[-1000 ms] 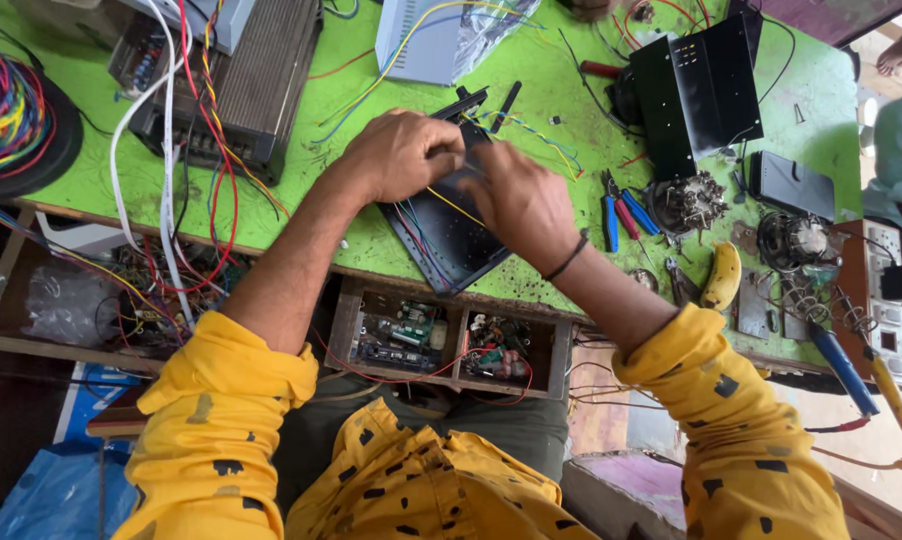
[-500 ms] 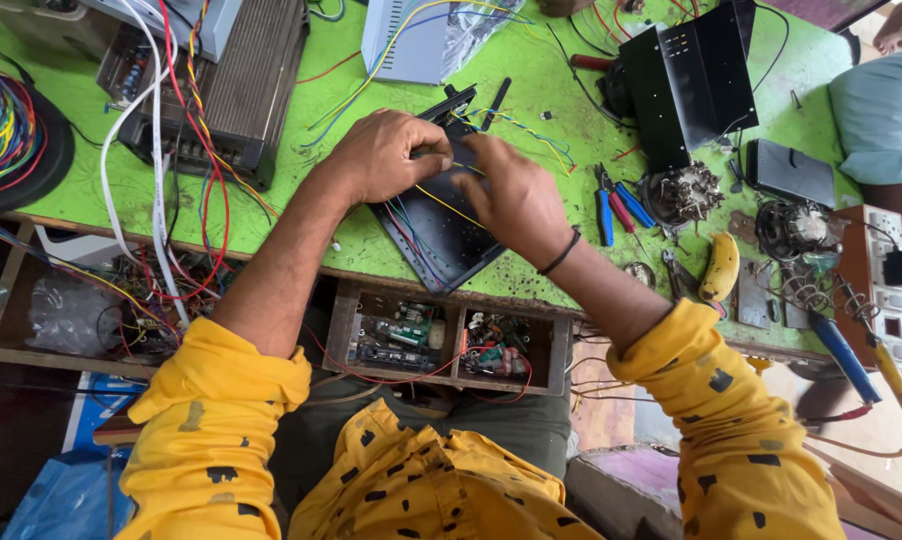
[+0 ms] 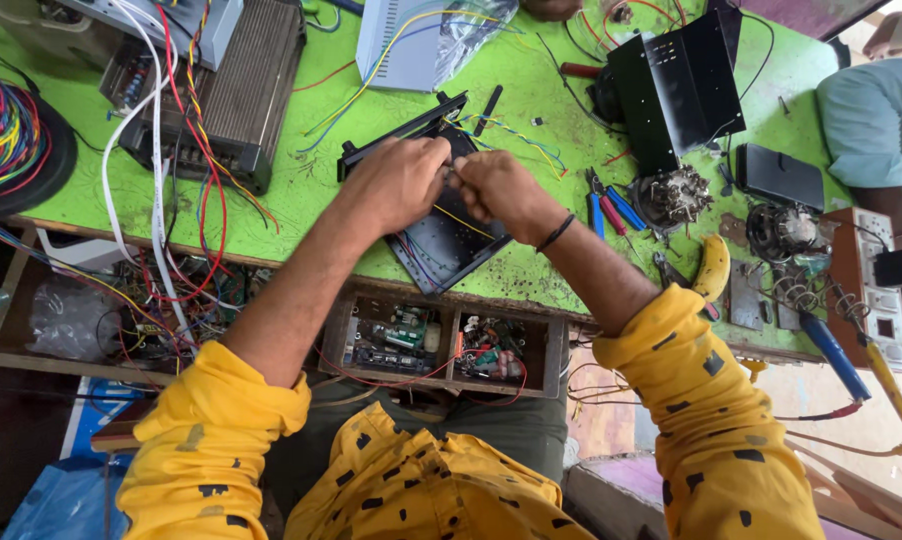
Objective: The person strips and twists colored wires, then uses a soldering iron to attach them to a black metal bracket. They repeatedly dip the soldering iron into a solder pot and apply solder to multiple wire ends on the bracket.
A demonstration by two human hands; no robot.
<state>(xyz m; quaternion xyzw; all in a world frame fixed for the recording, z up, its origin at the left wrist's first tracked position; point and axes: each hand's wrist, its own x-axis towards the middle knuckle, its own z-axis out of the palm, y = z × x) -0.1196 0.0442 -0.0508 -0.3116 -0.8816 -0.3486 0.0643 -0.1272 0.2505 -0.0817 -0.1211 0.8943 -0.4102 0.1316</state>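
Observation:
A black circuit chassis point(image 3: 441, 245) with coloured wires lies on the green workbench point(image 3: 311, 190) at the middle. My left hand point(image 3: 396, 180) and my right hand point(image 3: 501, 193) meet over its upper part, fingertips pinched together on thin wires coming from the chassis. What exactly sits between the fingers is hidden. A black band circles my right wrist. Yellow, blue and green wires point(image 3: 516, 140) trail from the chassis toward the far right.
A finned grey amplifier point(image 3: 241, 90) and a wire spool point(image 3: 11, 140) stand left. A black metal case point(image 3: 681, 85), blue-handled pliers point(image 3: 611, 210), a banana point(image 3: 713, 268) and a soldering iron point(image 3: 836, 355) lie right. Another person's light-blue sleeve point(image 3: 871, 120) is far right. Open drawers point(image 3: 441, 345) of parts sit below the bench edge.
The view has shifted slightly and my hands have drawn closer together over the chassis, fingertips now touching on the wires.

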